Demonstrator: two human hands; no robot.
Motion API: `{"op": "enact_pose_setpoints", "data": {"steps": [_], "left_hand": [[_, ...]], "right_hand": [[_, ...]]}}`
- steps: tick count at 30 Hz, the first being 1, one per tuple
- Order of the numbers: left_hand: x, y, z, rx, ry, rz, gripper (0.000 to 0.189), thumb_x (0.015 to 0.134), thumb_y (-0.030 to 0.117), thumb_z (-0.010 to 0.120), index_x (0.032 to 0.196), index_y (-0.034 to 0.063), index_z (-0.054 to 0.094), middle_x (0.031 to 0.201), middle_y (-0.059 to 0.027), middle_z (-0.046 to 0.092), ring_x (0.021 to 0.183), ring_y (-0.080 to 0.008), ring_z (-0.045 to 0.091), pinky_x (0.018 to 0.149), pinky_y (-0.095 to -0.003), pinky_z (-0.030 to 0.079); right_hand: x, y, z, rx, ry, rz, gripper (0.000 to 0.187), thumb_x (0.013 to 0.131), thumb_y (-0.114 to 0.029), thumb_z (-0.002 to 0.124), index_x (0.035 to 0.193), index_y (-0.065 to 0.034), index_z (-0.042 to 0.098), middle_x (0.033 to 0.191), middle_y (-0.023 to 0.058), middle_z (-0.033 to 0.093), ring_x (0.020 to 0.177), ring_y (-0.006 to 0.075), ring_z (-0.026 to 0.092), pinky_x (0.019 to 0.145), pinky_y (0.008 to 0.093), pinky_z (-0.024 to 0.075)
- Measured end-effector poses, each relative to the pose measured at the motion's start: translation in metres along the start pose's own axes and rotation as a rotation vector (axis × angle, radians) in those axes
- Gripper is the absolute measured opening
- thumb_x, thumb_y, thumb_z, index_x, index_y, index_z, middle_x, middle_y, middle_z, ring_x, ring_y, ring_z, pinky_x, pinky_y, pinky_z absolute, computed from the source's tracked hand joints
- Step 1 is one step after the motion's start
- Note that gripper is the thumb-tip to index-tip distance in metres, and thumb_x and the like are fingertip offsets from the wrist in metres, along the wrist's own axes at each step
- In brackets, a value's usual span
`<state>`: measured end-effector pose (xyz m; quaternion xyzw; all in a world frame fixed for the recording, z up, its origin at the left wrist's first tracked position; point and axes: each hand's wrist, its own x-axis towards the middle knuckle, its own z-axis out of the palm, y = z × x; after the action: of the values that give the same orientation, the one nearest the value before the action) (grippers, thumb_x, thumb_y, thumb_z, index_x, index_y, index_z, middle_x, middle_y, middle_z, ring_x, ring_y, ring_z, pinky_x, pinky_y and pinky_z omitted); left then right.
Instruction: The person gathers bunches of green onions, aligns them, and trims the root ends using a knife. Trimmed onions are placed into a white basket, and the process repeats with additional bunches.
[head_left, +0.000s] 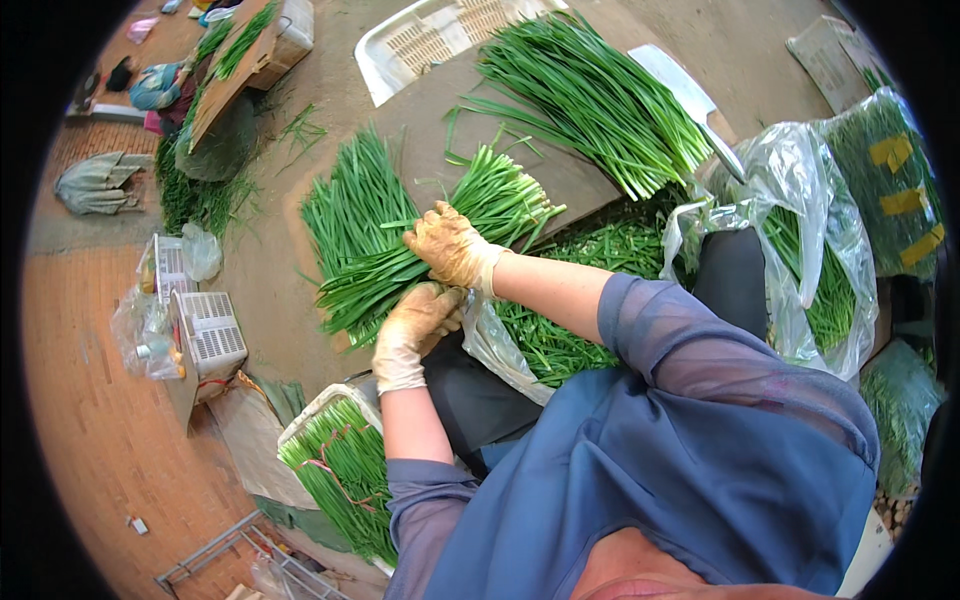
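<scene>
My gloved right hand grips a bunch of green garlic chives around its middle, the pale cut ends pointing up and right. Below it, my gloved left hand is curled at the underside of the same bunch; its fingertips are partly hidden, so its grip is unclear. Under the bunch, more chives lie on the left of a board. A large pile of chives rests at the board's upper right, beside a broad-bladed cleaver.
Loose trimmings fill an open plastic bag at my lap. A white basket of tied chives stands lower left, an empty white crate beyond the board. Clear bags of chives stand at right. Another person sits at a board far upper left.
</scene>
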<state>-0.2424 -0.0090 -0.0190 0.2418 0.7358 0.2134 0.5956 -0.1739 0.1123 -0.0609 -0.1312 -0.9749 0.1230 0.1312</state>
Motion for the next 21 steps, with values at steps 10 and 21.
{"op": "enact_pose_setpoints", "data": {"steps": [10,21], "left_hand": [[0.042,0.141,-0.003,0.499,0.436,0.530,0.078,0.073,0.043,0.080,0.123,-0.0093,0.051,0.117,-0.0235,0.061,0.110,-0.0277,0.059,0.093,-0.0352,0.047],[0.082,0.122,0.089,1.359,0.372,0.190,0.138,0.049,0.060,0.086,0.146,-0.0082,0.016,0.144,-0.0253,0.036,0.135,-0.0370,0.035,0.109,-0.0446,0.032]], "right_hand": [[-0.015,-0.004,0.027,-0.053,0.131,-0.044,0.031,0.083,-0.017,0.054,0.111,-0.0059,0.062,0.104,0.0127,0.066,0.104,0.0300,0.059,0.102,0.0471,0.0350],[0.016,-0.012,0.105,-0.855,-0.098,-0.146,0.027,0.085,-0.022,0.050,0.107,-0.0068,0.051,0.098,0.0121,0.059,0.097,0.0321,0.057,0.090,0.0478,0.0451]]}}
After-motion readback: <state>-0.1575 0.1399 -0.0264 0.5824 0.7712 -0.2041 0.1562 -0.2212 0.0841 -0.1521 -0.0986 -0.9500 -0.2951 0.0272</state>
